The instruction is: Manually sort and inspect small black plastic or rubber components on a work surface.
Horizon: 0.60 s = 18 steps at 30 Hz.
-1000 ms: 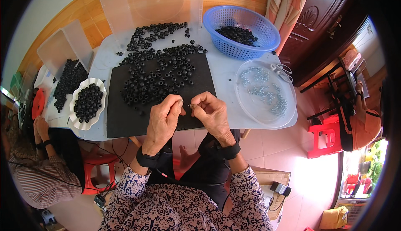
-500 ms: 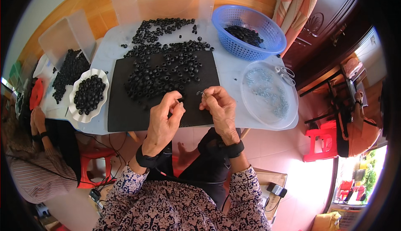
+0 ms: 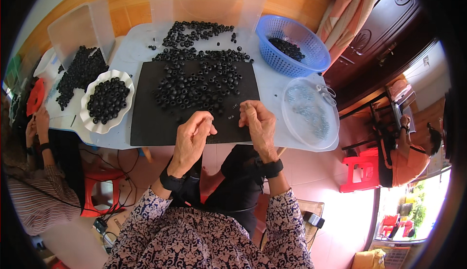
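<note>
Your left hand hovers over the near edge of the black mat, fingers curled in with the tips pinched together; whether anything small sits between them is too fine to tell. Your right hand is just to the right of it, also at the near edge of the mat, fingers bent and thumb drawn in toward them, and here too you cannot see if it holds a piece. The two hands are near each other but apart.

The heap of black rings lies on the mat just beyond both hands, on the far side, its nearest rings close to your left fingertips. A few tiny pieces lie on the mat between the heap and your right hand. More rings spread past the far edge of the mat onto the pale table.

To the left sits a white scalloped dish filled with black rings, and beyond it another loose pile. To the far right stands a blue basket with some rings inside. Near right, beside your right hand, lies a clear round lid holding small pale bits. Another person's hands show at the far left edge.
</note>
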### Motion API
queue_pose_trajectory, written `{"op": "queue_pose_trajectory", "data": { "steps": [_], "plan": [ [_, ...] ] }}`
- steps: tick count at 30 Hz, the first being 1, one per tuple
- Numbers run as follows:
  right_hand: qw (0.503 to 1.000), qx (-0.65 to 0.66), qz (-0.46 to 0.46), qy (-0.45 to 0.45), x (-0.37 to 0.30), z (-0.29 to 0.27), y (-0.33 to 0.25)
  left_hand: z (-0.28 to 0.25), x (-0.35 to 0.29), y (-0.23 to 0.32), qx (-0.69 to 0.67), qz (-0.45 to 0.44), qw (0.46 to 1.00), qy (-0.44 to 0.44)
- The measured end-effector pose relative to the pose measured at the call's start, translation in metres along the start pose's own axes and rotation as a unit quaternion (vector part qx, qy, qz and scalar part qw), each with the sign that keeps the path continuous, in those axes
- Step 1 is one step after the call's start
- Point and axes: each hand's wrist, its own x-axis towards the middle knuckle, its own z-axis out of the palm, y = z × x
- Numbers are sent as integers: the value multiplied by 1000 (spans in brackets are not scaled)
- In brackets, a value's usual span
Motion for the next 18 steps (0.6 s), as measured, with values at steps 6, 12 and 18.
{"op": "queue_pose_trajectory", "data": {
  "steps": [6,12,18],
  "plan": [
    [995,94,5,20,5,0,5,-5,3,-1,-66,-5,998,17],
    [986,164,0,41,4,-1,5,-18,-6,17,-95,12,994,43],
    [997,-75,-27,-3,-7,10,-3,-26,-12,-3,-10,12,998,53]
  ]
}}
